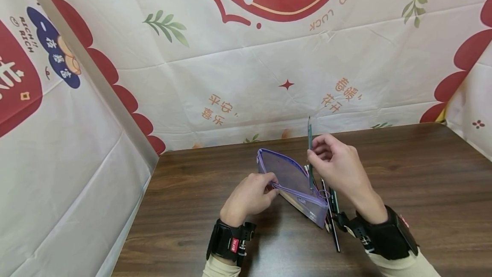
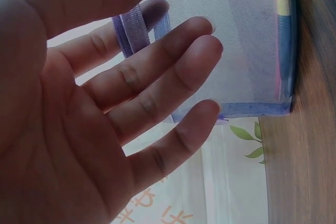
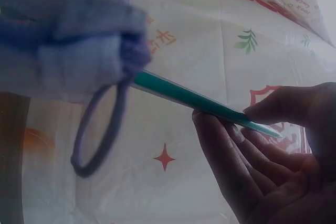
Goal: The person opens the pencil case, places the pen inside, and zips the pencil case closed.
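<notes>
A purple mesh zip pencil pouch (image 1: 286, 168) stands tilted on the table with its top spread apart. My left hand (image 1: 250, 195) pinches the near zip edge between thumb and index finger; in the left wrist view the other fingers of the left hand (image 2: 131, 93) lie along the mesh pouch (image 2: 241, 51). A green pencil (image 1: 310, 134) is pinched near its middle by my right hand (image 1: 342, 168). It is held upright, its lower end in the pouch mouth. The right wrist view shows the pencil (image 3: 184, 96) between thumb and fingers, the pouch hiding its far end.
Several loose pencils (image 1: 329, 213) lie on the brown wooden table (image 1: 184, 217) along the pouch's right end, partly hidden by it and the right wrist. A purple loop (image 3: 79, 153) hangs from the pouch's end. A printed white cloth (image 1: 246, 76) rises behind the table's far edge.
</notes>
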A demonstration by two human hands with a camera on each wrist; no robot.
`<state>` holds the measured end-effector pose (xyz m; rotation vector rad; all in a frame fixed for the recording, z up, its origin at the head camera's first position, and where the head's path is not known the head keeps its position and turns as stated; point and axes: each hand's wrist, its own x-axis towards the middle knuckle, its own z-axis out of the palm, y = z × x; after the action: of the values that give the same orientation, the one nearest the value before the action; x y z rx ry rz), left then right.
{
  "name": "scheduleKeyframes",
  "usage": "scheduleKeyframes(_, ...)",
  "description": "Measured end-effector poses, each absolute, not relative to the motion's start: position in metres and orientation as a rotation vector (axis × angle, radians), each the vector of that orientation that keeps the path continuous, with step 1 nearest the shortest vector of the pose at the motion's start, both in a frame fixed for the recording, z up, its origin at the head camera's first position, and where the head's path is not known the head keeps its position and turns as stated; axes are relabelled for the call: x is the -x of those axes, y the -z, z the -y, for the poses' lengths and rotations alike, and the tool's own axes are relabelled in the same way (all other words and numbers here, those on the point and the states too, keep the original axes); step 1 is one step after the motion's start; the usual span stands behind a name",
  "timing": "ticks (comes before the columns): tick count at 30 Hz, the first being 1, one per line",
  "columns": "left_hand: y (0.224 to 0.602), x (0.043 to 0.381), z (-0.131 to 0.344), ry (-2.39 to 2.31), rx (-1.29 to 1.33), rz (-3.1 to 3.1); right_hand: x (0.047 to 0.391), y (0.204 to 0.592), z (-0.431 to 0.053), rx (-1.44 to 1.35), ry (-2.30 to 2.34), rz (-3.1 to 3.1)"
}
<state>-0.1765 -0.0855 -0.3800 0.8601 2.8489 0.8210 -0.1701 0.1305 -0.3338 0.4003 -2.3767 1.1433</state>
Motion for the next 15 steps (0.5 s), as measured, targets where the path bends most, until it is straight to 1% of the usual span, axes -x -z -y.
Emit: scheduleKeyframes(15,0.3795,0.1771,0.085,-0.836,-0.836,-2.832,0.1751,0.3419,-0.1281,-0.476,-1.104,2.49)
